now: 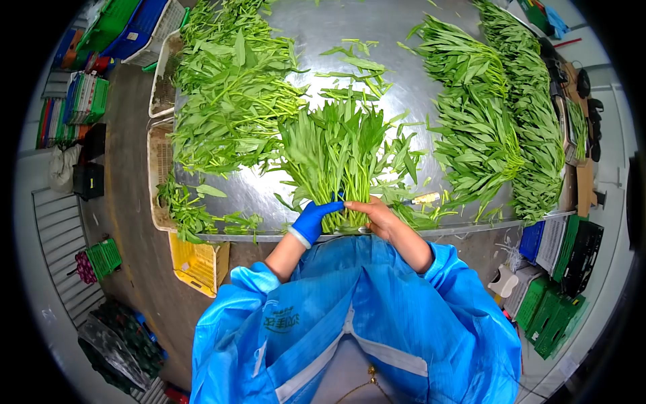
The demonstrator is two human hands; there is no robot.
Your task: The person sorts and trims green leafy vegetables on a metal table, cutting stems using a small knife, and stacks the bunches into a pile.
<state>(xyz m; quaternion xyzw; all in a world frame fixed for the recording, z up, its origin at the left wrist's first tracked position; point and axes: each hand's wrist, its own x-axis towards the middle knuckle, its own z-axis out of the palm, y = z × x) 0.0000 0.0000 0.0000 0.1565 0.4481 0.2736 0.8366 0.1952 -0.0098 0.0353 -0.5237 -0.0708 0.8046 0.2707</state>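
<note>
A bunch of leafy green stems stands upright at the near edge of the metal table, leaves pointing away from me. My left hand, in a blue glove, is wrapped round the lower stems from the left. From the right, my bare right hand grips the same stems, its thumb meeting the glove at the front. Loose leaves lie just right of the bunch. A knife-like tool with a pale handle rests to the right of my right hand.
A large leafy heap covers the table's left side. Bundled greens lie in rows at the right. Dirty white crates and a yellow crate stand along the left edge. Green crates are stacked at lower right.
</note>
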